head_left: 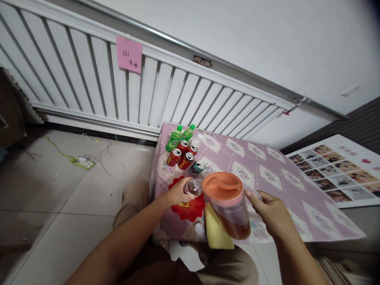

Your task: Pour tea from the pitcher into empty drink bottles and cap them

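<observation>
My left hand is wrapped round a clear plastic bottle, held above a red scalloped mat. My right hand grips the handle of a clear pitcher with an orange lid. Brown liquid lies in the low part of the pitcher, which is tilted with its top toward the bottle's mouth. Whether liquid passes between them cannot be made out. Below the pitcher lies a yellow cloth, and beside it a white cap.
Several opened cans and two green bottles stand at the back left of the cloth-covered table. Behind runs a white radiator. A photo board leans at the right. A power strip lies on the floor.
</observation>
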`<action>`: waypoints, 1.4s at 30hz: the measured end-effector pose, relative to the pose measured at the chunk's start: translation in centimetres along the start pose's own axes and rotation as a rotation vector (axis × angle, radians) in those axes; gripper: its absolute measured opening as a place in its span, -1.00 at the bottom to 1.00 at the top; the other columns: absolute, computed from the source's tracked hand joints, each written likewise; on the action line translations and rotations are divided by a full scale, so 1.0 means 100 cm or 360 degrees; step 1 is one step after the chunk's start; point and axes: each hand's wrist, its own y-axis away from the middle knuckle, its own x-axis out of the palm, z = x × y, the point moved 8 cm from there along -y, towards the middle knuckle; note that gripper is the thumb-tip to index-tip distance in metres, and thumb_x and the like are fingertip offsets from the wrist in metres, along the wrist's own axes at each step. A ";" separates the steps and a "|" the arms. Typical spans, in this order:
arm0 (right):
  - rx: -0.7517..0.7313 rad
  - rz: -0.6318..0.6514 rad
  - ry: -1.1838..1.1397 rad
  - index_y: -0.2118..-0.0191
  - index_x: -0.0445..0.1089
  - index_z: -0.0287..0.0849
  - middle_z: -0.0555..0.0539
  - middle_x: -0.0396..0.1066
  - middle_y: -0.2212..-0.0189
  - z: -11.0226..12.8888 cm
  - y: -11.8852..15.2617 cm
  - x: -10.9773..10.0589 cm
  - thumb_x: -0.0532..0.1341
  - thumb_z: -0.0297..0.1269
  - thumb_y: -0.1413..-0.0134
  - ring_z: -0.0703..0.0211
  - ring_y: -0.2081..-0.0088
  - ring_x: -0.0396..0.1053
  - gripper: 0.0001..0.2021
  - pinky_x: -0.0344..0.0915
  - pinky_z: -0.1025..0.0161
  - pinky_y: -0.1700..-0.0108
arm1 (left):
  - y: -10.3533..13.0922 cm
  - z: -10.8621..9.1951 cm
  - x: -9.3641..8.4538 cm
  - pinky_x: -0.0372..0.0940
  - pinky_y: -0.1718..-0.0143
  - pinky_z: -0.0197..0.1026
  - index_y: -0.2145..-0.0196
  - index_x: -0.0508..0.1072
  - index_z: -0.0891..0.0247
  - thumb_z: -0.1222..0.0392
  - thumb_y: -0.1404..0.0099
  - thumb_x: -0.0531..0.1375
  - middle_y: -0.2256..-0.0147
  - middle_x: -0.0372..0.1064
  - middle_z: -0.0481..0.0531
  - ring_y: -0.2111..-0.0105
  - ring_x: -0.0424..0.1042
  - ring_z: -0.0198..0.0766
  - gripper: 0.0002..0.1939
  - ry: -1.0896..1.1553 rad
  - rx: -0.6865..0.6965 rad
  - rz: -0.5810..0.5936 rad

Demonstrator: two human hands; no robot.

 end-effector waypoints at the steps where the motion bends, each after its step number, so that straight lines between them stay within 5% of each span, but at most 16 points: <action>1: 0.0000 0.0002 0.0002 0.64 0.08 -0.09 0.11 -0.05 0.65 0.000 0.000 0.000 0.22 0.22 0.03 0.31 0.56 -0.05 -0.48 -0.06 0.30 0.56 | 0.000 0.000 0.000 0.32 -0.07 -0.12 -0.16 0.26 0.21 0.33 -0.01 0.39 -0.08 0.39 0.14 -0.01 0.43 -0.13 -0.25 0.0004 0.0004 0.0001; 42: 0.0033 0.0007 0.0057 0.64 0.10 -0.09 0.11 -0.07 0.63 0.000 -0.001 0.001 0.21 0.20 0.05 0.30 0.55 -0.05 -0.50 -0.06 0.29 0.54 | 0.001 -0.001 0.000 0.31 -0.06 -0.12 -0.16 0.26 0.26 0.33 -0.01 0.39 -0.06 0.39 0.16 0.00 0.43 -0.12 -0.25 0.0033 0.0004 0.0015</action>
